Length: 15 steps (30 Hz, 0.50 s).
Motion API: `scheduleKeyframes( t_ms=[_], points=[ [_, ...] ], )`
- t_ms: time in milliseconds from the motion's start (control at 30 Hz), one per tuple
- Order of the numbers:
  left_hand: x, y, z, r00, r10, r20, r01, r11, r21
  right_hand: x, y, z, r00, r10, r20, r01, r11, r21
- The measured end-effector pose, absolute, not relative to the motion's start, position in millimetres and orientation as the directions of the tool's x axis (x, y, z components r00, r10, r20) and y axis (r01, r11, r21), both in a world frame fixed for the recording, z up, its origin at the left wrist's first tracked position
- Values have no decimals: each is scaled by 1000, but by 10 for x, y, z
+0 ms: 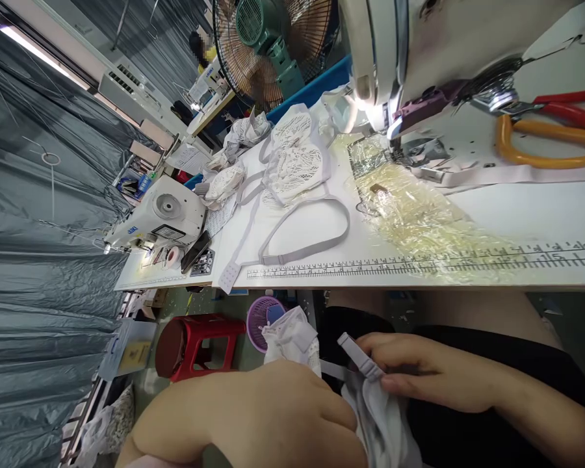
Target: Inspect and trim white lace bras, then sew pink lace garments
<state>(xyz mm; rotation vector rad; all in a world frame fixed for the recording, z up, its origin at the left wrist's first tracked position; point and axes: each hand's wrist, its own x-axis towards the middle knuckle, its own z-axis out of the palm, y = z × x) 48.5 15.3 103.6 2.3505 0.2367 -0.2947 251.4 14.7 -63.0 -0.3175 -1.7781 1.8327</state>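
A white bra (292, 335) with pale lilac-grey straps lies across my lap, below the table edge. My right hand (414, 367) is closed on the bra's strap, thumb and fingers pinching it near a slider. The strap end (355, 354) sticks up beyond those fingers. My left hand (287, 416) is over the middle of the bra, back toward me, with its fingers curled down around the fabric; their tips are hidden. Bunched cloth hangs below, between the two hands. Another white lace bra (297, 159) lies on the table with its strap looped toward the front.
A sewing machine (448, 39) stands over the table (283, 234). Scissors (550, 133) with orange and red handles lie at right, beside yellowish clear plastic (414, 214). A fan (273, 52) is behind. A red stool (199, 344) and purple basket (260, 325) stand on the floor.
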Motion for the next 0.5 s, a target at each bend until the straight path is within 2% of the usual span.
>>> scheduleKeyframes(
  t_ms=[100, 267, 500],
  points=[
    [484, 185, 1082, 952, 87, -293, 263, -722, 640, 2547, 119, -689, -803, 580, 136, -186, -28, -982],
    [478, 231, 1149, 948, 90, -306, 274, -720, 638, 2611, 20, -738, -854, 515, 67, -120, -71, -990],
    [490, 240, 1117, 954, 82, -289, 259, -712, 653, 2503, -38, -765, -876, 461, 140, -225, -134, -965]
  ],
)
